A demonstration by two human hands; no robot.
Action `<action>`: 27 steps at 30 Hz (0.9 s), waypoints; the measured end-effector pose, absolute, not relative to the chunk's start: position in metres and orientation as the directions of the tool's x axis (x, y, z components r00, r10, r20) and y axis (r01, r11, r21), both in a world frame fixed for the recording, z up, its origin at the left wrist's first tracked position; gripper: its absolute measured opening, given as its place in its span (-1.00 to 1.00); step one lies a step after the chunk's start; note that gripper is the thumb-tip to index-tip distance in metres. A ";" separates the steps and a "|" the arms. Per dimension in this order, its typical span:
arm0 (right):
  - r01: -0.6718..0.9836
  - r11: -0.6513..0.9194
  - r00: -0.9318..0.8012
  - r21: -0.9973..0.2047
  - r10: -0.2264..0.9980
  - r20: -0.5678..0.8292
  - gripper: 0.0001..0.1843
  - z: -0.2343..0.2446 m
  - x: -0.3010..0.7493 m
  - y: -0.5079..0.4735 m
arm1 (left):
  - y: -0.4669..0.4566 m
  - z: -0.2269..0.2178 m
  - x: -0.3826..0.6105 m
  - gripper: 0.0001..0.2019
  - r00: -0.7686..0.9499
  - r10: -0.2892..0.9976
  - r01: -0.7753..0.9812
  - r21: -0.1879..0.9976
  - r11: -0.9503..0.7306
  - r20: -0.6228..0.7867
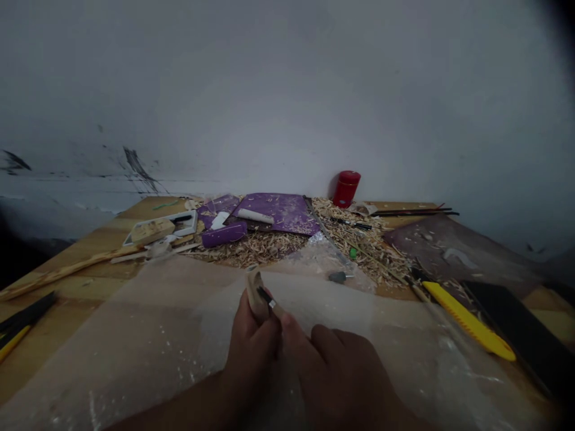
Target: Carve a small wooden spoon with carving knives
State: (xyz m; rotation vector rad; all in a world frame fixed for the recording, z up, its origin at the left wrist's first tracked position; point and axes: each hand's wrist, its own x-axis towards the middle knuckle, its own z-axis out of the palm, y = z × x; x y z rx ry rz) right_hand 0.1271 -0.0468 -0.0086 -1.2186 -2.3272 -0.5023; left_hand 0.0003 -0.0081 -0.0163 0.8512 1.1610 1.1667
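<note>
Pale wood blank [254, 293] is clenched at its lower end in the left hand [251, 350], held above the clear plastic sheet [148, 335] toward the near edge of the bench [90, 239]. Right hand [336, 374] appears to grasp a small black-and-steel carving knife [268, 298], its blade against the blank. Hazard noted: under pressure, the blade could slip off the wood into the left fingers; dim light and the closeness of the hands add to the risk. Blank's long axis runs near to far, tilted, upper end pointing far and slightly left. Yellow snap-off cutter [467, 320] lies well right.
</note>
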 end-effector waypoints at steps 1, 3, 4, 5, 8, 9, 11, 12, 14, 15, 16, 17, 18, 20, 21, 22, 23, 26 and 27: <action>0.832 0.543 -0.507 0.116 0.657 0.558 -0.57 -0.010 0.126 -0.046 | -0.009 -0.016 0.000 -0.73 -0.004 0.970 -0.269 0.935 0.232 -0.242; 0.833 0.541 -0.505 0.117 0.655 0.562 -0.59 -0.011 0.124 -0.046 | -0.011 -0.016 -0.001 -0.68 0.018 0.963 -0.343 0.903 0.258 -0.268; 0.829 0.546 -0.508 0.117 0.649 0.566 -0.60 -0.012 0.124 -0.045 | -0.011 -0.016 -0.001 -0.67 0.029 0.959 -0.373 0.887 0.271 -0.281; 0.827 0.549 -0.509 0.117 0.645 0.570 -0.60 -0.013 0.123 -0.045 | -0.012 -0.015 -0.001 -0.66 0.038 0.956 -0.397 0.873 0.283 -0.292; 0.833 0.541 -0.500 0.118 0.643 0.580 -0.62 -0.015 0.121 -0.044 | -0.011 -0.013 -0.002 -0.66 0.050 0.950 -0.439 0.848 0.298 -0.308; 0.837 0.535 -0.493 0.117 0.643 0.586 -0.62 -0.016 0.120 -0.044 | -0.010 -0.012 -0.002 -0.67 0.050 0.952 -0.449 0.845 0.291 -0.302; 0.843 0.526 -0.478 0.113 0.637 0.605 -0.64 -0.018 0.119 -0.043 | -0.009 -0.012 -0.002 -0.70 0.036 0.957 -0.460 0.846 0.271 -0.287; 0.842 0.528 -0.475 0.112 0.626 0.619 -0.64 -0.018 0.118 -0.043 | -0.009 -0.013 -0.002 -0.72 0.025 0.958 -0.453 0.851 0.266 -0.286; 0.836 0.537 -0.476 0.115 0.604 0.639 -0.65 -0.019 0.117 -0.042 | -0.008 -0.015 -0.002 -0.74 -0.008 0.956 -0.412 0.872 0.263 -0.292; 0.834 0.538 -0.478 0.119 0.600 0.642 -0.65 -0.019 0.117 -0.041 | -0.008 -0.016 -0.002 -0.74 -0.021 0.956 -0.378 0.888 0.264 -0.293; 0.835 0.536 -0.482 0.125 0.602 0.636 -0.64 -0.020 0.116 -0.041 | -0.008 -0.017 -0.001 -0.73 -0.028 0.957 -0.345 0.901 0.261 -0.288; 0.839 0.529 -0.482 0.129 0.609 0.630 -0.65 -0.019 0.116 -0.040 | -0.009 -0.017 0.000 -0.71 -0.028 0.960 -0.325 0.911 0.255 -0.278; 0.842 0.523 -0.480 0.131 0.617 0.624 -0.64 -0.019 0.116 -0.039 | -0.009 -0.016 0.001 -0.69 -0.020 0.963 -0.317 0.915 0.249 -0.269; 0.846 0.520 -0.476 0.122 0.630 0.614 -0.63 -0.019 0.116 -0.037 | -0.010 -0.015 0.003 -0.66 -0.004 0.963 -0.324 0.912 0.253 -0.269; 0.846 0.523 -0.471 0.106 0.640 0.607 -0.62 -0.019 0.117 -0.036 | -0.010 -0.013 0.004 -0.65 0.002 0.960 -0.333 0.905 0.265 -0.281; 0.847 0.525 -0.461 0.080 0.651 0.603 -0.61 -0.019 0.117 -0.036 | -0.009 -0.012 0.005 -0.64 0.006 0.954 -0.342 0.896 0.283 -0.300; 0.847 0.529 -0.446 0.044 0.665 0.599 -0.61 -0.019 0.118 -0.035 | -0.008 -0.012 0.006 -0.64 0.015 0.947 -0.344 0.887 0.307 -0.322; 0.795 0.571 -0.361 -0.206 0.717 0.597 -0.61 -0.016 0.123 -0.033 | -0.003 -0.012 0.004 -0.62 0.081 0.931 -0.384 0.851 0.359 -0.356; 0.742 0.582 -0.321 -0.332 0.744 0.586 -0.62 -0.014 0.126 -0.032 | -0.001 -0.012 0.003 -0.62 0.109 0.932 -0.406 0.840 0.359 -0.345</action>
